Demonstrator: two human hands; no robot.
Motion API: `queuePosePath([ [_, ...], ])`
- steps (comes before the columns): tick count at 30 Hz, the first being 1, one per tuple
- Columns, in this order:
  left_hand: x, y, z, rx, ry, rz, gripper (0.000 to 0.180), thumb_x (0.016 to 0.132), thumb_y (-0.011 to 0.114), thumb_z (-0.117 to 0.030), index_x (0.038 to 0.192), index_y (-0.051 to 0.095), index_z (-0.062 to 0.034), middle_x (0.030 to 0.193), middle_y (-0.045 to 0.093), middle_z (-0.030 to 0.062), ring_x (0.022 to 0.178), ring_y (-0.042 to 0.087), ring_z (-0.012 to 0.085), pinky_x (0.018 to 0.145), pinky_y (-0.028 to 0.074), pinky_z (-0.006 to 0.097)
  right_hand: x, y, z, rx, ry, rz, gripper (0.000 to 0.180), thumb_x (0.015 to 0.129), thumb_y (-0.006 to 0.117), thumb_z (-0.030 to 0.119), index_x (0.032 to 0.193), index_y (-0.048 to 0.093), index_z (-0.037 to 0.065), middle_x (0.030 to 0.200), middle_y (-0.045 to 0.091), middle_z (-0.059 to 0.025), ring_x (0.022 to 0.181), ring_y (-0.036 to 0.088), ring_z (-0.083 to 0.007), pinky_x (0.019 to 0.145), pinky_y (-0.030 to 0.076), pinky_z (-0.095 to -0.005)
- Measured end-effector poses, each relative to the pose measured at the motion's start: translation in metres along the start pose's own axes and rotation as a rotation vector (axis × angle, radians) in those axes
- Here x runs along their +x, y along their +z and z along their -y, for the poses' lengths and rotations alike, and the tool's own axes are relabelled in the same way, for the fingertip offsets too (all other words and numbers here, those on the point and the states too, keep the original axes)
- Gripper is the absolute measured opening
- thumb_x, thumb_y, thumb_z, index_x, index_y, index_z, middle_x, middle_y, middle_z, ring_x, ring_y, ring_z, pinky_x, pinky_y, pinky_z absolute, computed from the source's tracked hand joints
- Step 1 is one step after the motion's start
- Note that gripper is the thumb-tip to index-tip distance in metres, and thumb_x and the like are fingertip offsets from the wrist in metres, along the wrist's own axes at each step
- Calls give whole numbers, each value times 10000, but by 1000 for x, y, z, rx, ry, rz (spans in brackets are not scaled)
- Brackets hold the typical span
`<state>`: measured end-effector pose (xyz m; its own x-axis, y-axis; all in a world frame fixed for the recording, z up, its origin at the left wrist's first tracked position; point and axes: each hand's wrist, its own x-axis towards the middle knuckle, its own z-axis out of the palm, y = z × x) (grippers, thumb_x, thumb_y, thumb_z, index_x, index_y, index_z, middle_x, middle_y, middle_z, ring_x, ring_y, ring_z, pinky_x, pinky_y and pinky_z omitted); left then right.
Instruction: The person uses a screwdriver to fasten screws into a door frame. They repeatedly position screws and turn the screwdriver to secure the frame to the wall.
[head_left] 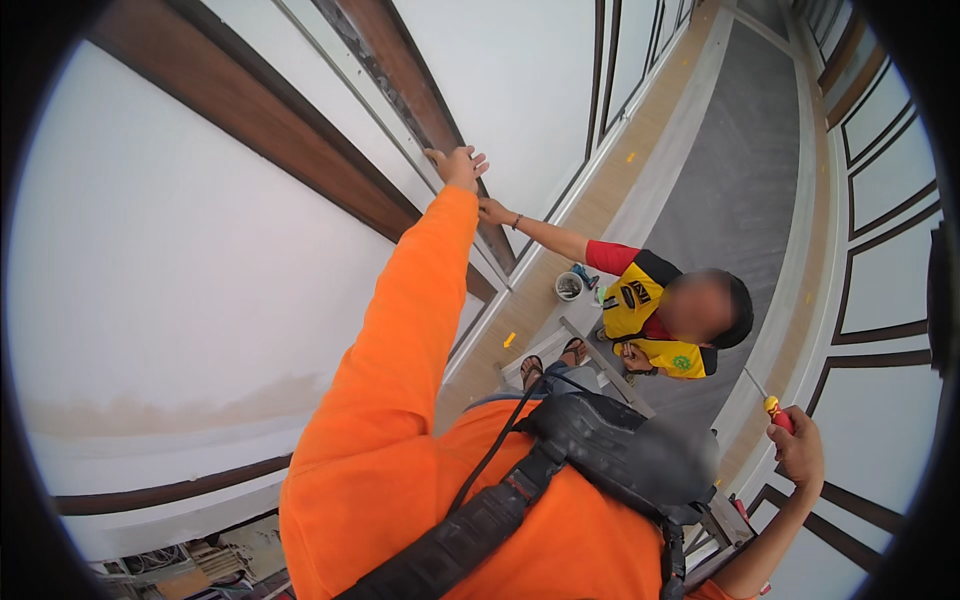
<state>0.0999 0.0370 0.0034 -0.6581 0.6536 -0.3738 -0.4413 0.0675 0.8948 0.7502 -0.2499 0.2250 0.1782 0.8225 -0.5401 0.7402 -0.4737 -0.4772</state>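
My left hand (460, 168), at the end of an orange sleeve, reaches up to a dark brown wooden trim (400, 62) on the white wall. Its fingers are spread, with the thumb by a thin pale metal strip (352, 78) along the trim. Low on the right, away from the wall, my right hand (798, 455) grips a screwdriver (778, 412) with a red and yellow handle, its shaft pointing up and left. Just below my left hand, a co-worker's hand (495, 212) touches the same trim; whether it holds anything is hidden.
The co-worker, in a yellow, black and red shirt (628, 300), stands below me. A white bucket (568, 286) and a blue-green power tool (583, 274) sit by the wall. My sandalled feet (532, 370) are on a raised metal support (605, 370). Clutter (190, 570) lies lower left.
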Motion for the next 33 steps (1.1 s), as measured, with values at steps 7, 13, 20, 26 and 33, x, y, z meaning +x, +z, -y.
queuePosePath([
  [7, 82, -79, 53, 358, -86, 276, 453, 964, 538, -122, 1412, 603, -107, 1017, 715, 130, 809, 707, 246, 746, 607, 398, 6, 0, -17, -98, -75, -11, 184, 843, 711, 113, 929, 621, -23, 671, 566, -38, 530, 555, -132, 493, 451, -311],
  [13, -25, -239, 234, 1822, 511, 993, 329, 925, 662, -368, 1078, 734, -86, 952, 735, 146, 876, 715, 331, 765, 585, 466, 13, -2, -41, 2, -60, -15, 183, 798, 744, 76, 900, 644, -39, 642, 597, -80, 517, 595, -162, 495, 484, -351],
  [20, -157, -315, 325, 1643, 129, 1015, 291, 911, 661, -348, 984, 757, -83, 939, 744, 152, 877, 731, 334, 762, 591, 481, 8, -7, -40, -166, -145, 91, 283, 951, 714, 230, 1154, 715, 32, 815, 677, -53, 637, 586, -150, 588, 482, -324],
  [26, -134, -297, 286, 1509, 92, 636, 299, 909, 656, -351, 941, 783, -83, 916, 755, 168, 879, 752, 329, 738, 599, 488, 0, -9, -36, -115, -154, 101, 237, 951, 706, 217, 1099, 721, 33, 763, 639, -30, 618, 566, -130, 563, 463, -313],
  [33, -167, -264, 302, 1880, 506, 1238, 306, 900, 588, -235, 1002, 804, -44, 1015, 779, 185, 923, 751, 413, 837, 590, 547, 9, -8, -52, -66, -203, 103, 223, 943, 719, 208, 1069, 721, 24, 760, 630, -18, 592, 534, -111, 526, 438, -308],
])
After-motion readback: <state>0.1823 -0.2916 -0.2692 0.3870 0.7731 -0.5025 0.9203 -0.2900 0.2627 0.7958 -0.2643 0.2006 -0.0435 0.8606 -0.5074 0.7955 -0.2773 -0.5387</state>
